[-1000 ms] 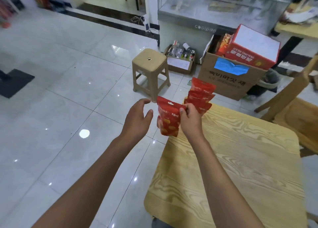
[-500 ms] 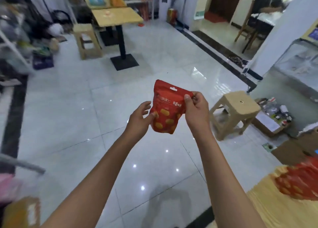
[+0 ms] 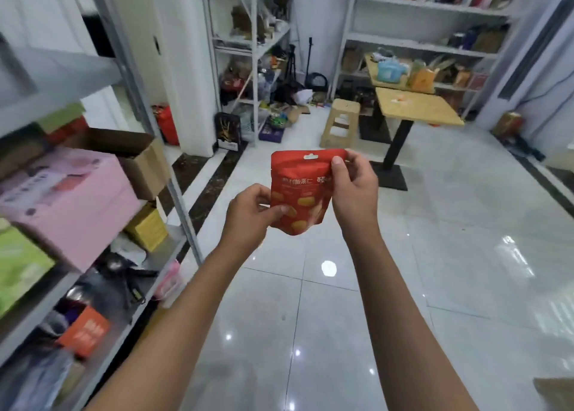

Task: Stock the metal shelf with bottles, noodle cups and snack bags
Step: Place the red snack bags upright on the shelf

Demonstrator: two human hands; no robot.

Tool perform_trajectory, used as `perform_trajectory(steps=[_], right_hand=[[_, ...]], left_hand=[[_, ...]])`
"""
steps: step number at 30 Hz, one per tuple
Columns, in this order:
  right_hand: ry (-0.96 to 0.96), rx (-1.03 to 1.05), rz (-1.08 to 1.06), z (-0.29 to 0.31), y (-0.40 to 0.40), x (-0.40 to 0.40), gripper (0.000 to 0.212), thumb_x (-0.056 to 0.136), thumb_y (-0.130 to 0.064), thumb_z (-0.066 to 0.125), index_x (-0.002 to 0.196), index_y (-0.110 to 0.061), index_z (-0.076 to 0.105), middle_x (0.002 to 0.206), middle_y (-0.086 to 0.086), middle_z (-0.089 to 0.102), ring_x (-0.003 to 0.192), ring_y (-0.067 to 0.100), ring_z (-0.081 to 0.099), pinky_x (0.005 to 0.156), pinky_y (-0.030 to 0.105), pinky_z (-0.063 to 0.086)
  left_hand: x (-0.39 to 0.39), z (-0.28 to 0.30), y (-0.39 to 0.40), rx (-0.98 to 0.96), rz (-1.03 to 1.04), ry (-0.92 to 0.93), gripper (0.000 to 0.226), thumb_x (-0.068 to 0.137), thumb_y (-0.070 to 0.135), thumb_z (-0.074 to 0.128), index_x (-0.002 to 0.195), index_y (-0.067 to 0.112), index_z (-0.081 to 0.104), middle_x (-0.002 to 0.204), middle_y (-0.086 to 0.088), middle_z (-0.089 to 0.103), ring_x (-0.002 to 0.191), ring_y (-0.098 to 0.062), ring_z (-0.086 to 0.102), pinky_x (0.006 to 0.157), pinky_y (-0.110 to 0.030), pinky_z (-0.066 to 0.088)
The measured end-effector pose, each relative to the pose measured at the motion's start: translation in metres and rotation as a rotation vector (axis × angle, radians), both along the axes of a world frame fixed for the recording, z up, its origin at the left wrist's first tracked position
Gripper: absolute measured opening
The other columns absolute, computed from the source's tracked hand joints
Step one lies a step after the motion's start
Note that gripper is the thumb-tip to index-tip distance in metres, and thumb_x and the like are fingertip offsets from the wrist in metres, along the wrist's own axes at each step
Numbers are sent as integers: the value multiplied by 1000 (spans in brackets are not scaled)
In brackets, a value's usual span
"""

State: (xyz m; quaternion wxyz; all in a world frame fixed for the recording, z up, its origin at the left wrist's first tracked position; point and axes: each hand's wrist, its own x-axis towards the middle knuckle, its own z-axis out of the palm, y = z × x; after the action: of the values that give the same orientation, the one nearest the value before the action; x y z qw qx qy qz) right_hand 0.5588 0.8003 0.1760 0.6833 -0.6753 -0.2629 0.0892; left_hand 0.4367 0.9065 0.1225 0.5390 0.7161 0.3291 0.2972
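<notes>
One snack bag [image 3: 302, 193], upright, two hands pinching it

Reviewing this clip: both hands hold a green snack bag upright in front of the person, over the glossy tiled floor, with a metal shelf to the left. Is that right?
Not quite. The head view shows the snack bag is red with yellow pieces printed on it, not green. The rest stands: left hand and right hand hold it upright over the glossy tiled floor, metal shelf to the left.

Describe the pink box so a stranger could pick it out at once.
Start at the metal shelf on the left edge of the view. On its middle level, the pink box sits in front of an open brown cardboard box, right of a green box. It is the only large pink thing there.
</notes>
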Motion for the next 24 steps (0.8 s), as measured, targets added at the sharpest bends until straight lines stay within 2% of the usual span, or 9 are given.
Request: perform_trajectory(steps=[2,7,9,11,14,17,19,22,24], right_hand=[[-10,46,86,10,44,-15,13,102,-19,48,108,-18,60,94,-10,69,83,-7,65,68,12,51],[-14,144,324,37,150,-44,18,101,-18,50,113,-15,62,100,-2,71,89,3,67,75,18,53],[-23,187,418,48,192,-54,16,101,-18,51,112,-16,63,97,-5,70,88,1,66,78,21,54],[-32,218,524,62,233,-65,15,101,-19,51,112,-19,61,95,-11,69,84,-6,65,77,18,52],[2,263,691,84,282,-84,23,102,-24,51,121,-16,61,104,-5,70,89,-3,66,73,14,52],[-21,277,850,106,328,-105,25,102,-27,49,123,-17,59,102,-8,68,87,-6,66,68,12,51],[-39,284,971,116,360,-118,22,103,-28,48,120,-20,58,101,-11,67,85,-9,65,67,10,50],[-77,270,1100,119,404,-140,20,103,-27,46,118,-19,58,103,-13,66,87,-13,63,72,8,48],[-120,255,1154,112,431,-157,26,103,-28,46,122,-17,59,112,-8,67,101,-5,63,87,18,50]], left_hand=[[-25,10,34,12,101,-23,26,66,23,87,74,21,62,79,-3,73,75,-25,71,74,-49,58],[-74,38,101,4,332,-166,30,69,15,87,82,6,61,82,-8,75,79,-23,73,72,-46,60],[-89,48,126,37,420,-199,27,72,13,85,79,10,60,83,-8,75,80,-28,73,72,-52,59],[-99,60,148,79,517,-258,26,74,9,83,75,14,57,83,-12,75,79,-36,72,71,-58,57],[-110,82,175,148,662,-328,27,77,-1,77,75,14,54,76,-7,75,71,-25,72,63,-41,58],[-125,108,197,160,739,-392,23,84,-2,70,77,16,57,74,-4,75,63,-22,66,55,-42,56],[-139,121,214,222,839,-397,20,87,-1,67,82,16,59,74,-2,74,59,-15,66,54,-32,56],[-165,134,241,354,1019,-370,21,89,-4,63,84,16,58,67,6,72,58,-10,64,58,-24,53],[-183,138,258,411,1147,-330,25,90,-5,61,83,18,56,60,13,68,55,-5,60,58,-20,50]])
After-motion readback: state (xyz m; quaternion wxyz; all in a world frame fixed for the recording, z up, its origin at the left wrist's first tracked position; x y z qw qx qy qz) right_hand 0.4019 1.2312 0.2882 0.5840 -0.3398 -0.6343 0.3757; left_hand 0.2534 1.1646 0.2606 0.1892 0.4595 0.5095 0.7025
